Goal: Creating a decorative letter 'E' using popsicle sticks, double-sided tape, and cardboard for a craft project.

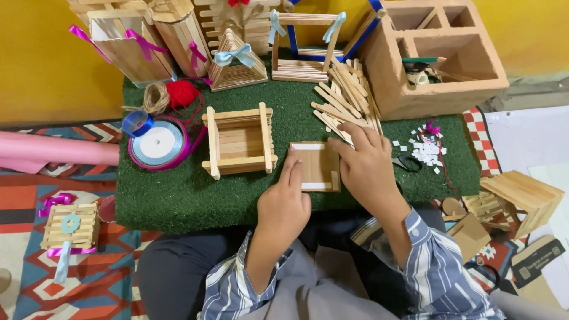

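Left hand (283, 204) presses an extended fingertip on the flat stick panel (314, 166); right hand (364, 163) lies loosely spread beside it, fingers reaching the loose sticks (347, 98).

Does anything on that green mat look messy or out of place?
Small white scraps lie scattered on the green mat beside the scissors, and the craft sticks sit in a loose, untidy heap.

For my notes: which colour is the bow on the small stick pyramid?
Light blue bow; head view.
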